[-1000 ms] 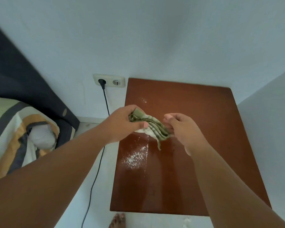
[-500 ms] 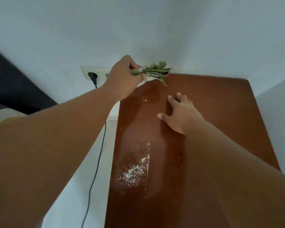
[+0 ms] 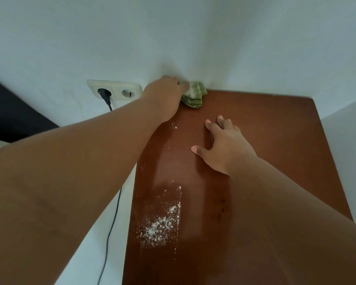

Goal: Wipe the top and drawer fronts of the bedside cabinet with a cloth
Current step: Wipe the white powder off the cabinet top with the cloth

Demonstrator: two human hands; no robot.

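Head view. The left hand [image 3: 162, 97] is closed around a folded green checked cloth [image 3: 193, 96], its fingers curled over the near end of the fabric, and presses it onto the far left corner of the bedside cabinet top [image 3: 275, 140], where the wood meets the wall [image 3: 193, 38]. The right hand [image 3: 224, 149] lies flat on the top, fingers [image 3: 211, 125] spread wide and holding nothing, apparently bracing the body during the long reach. A scatter of white powder [image 3: 160, 225] lies on the near left part of the top, with a few specks [image 3: 173, 125] farther back beside the left forearm; both are untouched by the cloth. On the wall left of the cabinet sits a double socket [image 3: 115, 91] with a black plug and cable [image 3: 109, 233] hanging down (well clear of the cloth).

Step in hand, as judged: the start of the top-wiping pass, cloth set at the back edge. The next move calls for a firm stroke drawn toward the near edge through the powder, gathering it rather than spreading it. The drawer fronts are out of view and remain to be wiped.
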